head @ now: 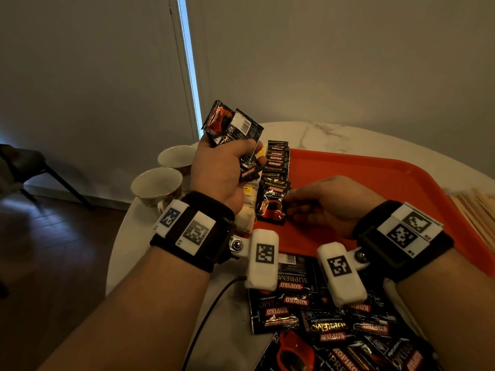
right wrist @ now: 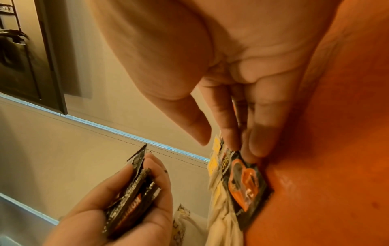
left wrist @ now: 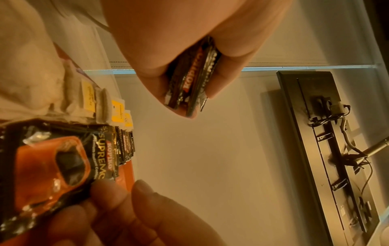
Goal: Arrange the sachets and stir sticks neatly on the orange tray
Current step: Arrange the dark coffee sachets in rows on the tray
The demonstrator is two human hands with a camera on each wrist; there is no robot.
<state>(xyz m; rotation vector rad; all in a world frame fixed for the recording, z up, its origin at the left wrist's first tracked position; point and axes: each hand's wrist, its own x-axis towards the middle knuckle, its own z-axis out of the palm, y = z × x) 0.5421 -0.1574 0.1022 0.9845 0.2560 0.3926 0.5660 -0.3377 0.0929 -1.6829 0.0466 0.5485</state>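
**Sachet row on tray: slip risk**

Left hand (head: 222,175) clenched round spare sachets (head: 235,129), upper centre of frame. Right hand (head: 329,204) fingers (right wrist: 261,133) pinching front sachet (head: 272,206) on orange tray (head: 375,183), centre. Likely fault: nudged row (head: 277,162) skewing; slick packets sliding.

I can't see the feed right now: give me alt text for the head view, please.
The right hand lays a black-and-red Kopiko coffee sachet at the near end of an overlapping sachet row along the left edge of the orange plastic tray, while the raised left hand grips a bunch of spare sachets. More loose sachets lie nearest the camera; two white teacups stand left.
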